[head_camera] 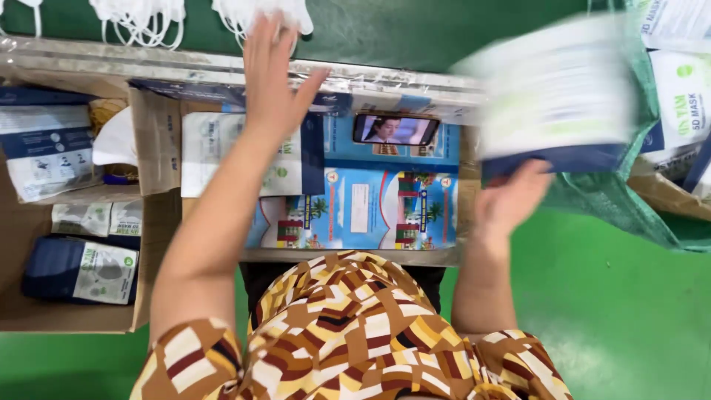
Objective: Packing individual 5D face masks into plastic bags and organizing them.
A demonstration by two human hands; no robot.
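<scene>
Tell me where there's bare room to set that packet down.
Bare belt right of the mask pile under the left hand. Worktop crowded with leaflets and phone; carton nearly full. Right hand holds blurred packet.

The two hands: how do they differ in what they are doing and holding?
The left hand stretches forward with open fingers onto loose white masks on the green belt; the right hand sits nearer the body, under a blurred white and blue packet. The left hand looks sharp; the right hand's packet is smeared by motion. Both are bare.
</scene>
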